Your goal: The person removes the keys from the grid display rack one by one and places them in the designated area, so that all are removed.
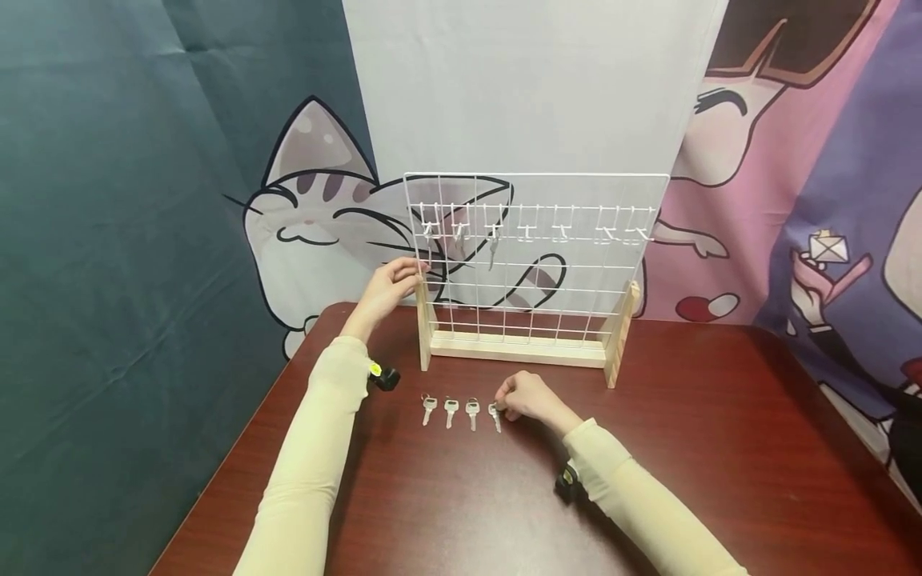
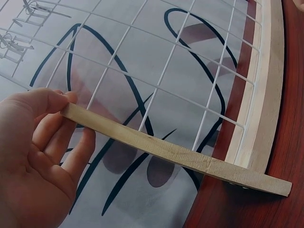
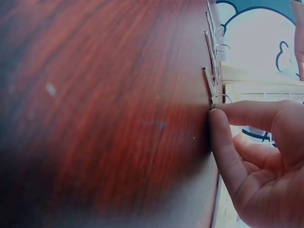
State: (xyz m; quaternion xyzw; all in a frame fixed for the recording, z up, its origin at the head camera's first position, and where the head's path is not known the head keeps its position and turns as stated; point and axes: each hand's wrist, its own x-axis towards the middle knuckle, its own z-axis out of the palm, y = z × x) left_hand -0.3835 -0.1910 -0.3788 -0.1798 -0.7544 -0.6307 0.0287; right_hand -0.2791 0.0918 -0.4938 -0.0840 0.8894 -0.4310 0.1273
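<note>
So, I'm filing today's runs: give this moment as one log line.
left hand: holds left rack post | right hand: pinches rightmost key on table | three more keys: lined up beside it

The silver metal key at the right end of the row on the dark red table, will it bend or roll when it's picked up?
The silver metal key is probably stiff, as it looks straight and metallic. Its flat shape makes rolling unlikely. Its thin wire ring may swing if the right hand lifts it.

Pale glare on the tabletop (image 1: pixel 475 512)
</note>
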